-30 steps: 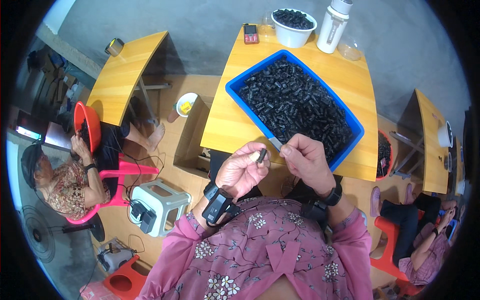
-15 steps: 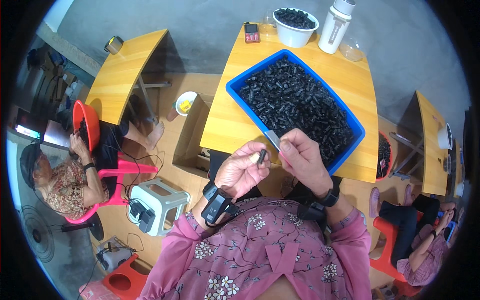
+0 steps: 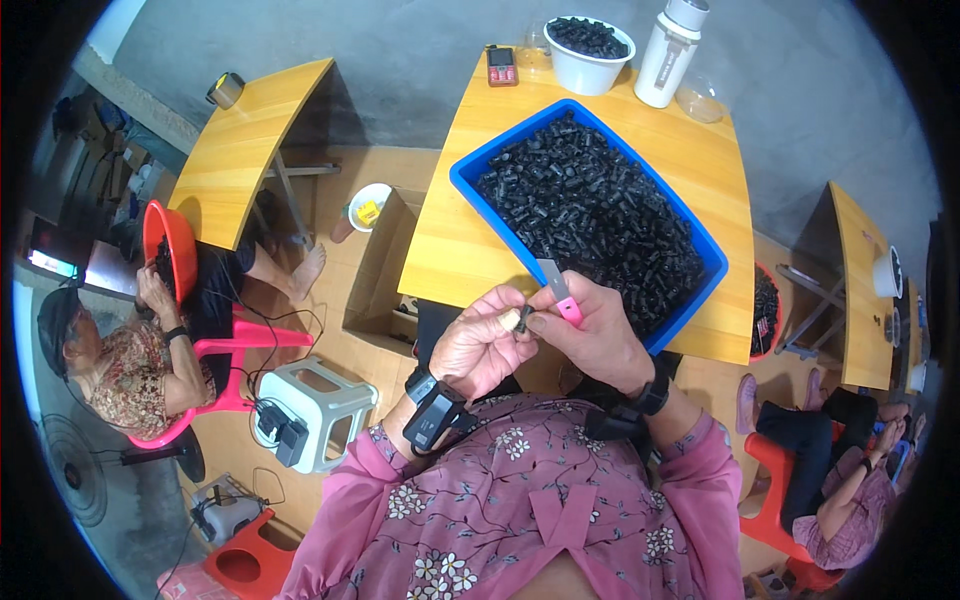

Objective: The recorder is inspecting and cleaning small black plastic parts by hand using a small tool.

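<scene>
Landmark for all entries: the blue tray (image 3: 468, 176) on my wooden table (image 3: 455, 250).

1. Red basin (image 3: 165, 245), far left of the tray, held on the lap of a seated person (image 3: 120, 365) in a pink chair.
2. Second wooden table (image 3: 240, 150), left of the tray, a small tin (image 3: 226, 90) at its far corner.
3. White stool (image 3: 312, 408), left of and nearer than the tray, on the floor.
4. Open cardboard box (image 3: 378, 270), just left of the tray's table.
5. My left hand (image 3: 482, 345), just in front of the tray's near edge: fingers pinched together on a small black part (image 3: 524, 318), held over the table edge.
6. My right hand (image 3: 598, 335), touching the left, at the tray's near corner: closed around a pink-handled blade (image 3: 558, 290), its grey tip pointing up toward the tray, the handle meeting the black part.
7. Black parts (image 3: 590, 210), heaped inside the tray.
8. White bowl (image 3: 588, 45) of black parts, beyond the tray.
9. White bottle (image 3: 670, 55), beyond the tray, right of the bowl.
</scene>
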`<state>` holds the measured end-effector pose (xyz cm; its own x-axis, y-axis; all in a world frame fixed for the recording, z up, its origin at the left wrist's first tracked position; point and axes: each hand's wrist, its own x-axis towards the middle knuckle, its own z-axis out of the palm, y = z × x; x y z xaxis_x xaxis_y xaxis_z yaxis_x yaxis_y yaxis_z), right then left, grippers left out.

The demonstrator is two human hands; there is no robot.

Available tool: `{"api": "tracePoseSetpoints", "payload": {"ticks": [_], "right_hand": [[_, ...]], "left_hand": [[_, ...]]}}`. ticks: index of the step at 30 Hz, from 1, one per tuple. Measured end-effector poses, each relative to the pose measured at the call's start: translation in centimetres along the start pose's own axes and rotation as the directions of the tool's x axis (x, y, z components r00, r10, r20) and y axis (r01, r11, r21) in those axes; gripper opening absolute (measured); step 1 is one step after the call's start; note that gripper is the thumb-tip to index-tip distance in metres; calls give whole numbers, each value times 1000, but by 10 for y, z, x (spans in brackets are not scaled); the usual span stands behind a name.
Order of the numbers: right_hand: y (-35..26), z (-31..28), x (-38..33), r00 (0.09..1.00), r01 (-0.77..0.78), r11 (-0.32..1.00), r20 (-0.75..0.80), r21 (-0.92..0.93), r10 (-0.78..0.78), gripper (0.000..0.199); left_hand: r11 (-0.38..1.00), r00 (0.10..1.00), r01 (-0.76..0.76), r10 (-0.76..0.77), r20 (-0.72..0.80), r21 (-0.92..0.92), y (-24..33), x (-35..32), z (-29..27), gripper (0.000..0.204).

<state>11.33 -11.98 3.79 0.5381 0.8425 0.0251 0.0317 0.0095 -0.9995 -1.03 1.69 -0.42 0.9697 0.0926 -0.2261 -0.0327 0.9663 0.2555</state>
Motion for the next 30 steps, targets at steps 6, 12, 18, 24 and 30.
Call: {"api": "tracePoseSetpoints", "payload": {"ticks": [6, 12, 18, 24, 30], "right_hand": [[4, -4, -5, 999, -37, 995, -31, 88, 39, 15], [-9, 0, -14, 996, -7, 995, -84, -103, -2, 19], [-3, 5, -10, 987, 79, 965, -115, -249, -110, 22], [-5, 3, -8, 978, 135, 939, -107, -317, -177, 21], [-2, 0, -8, 977, 149, 943, -102, -298, -186, 20]], "left_hand": [[1000, 1000, 19, -19, 4, -17, -3, 1, 8, 21], [994, 997, -72, 75, -34, 87, -2, 3, 10, 29], [981, 987, -156, 158, -9, 111, -10, 6, 4, 27], [978, 980, -188, 192, -45, 92, -9, 3, 5, 23], [994, 994, -106, 107, -7, 19, -8, 1, 8, 25]]}}
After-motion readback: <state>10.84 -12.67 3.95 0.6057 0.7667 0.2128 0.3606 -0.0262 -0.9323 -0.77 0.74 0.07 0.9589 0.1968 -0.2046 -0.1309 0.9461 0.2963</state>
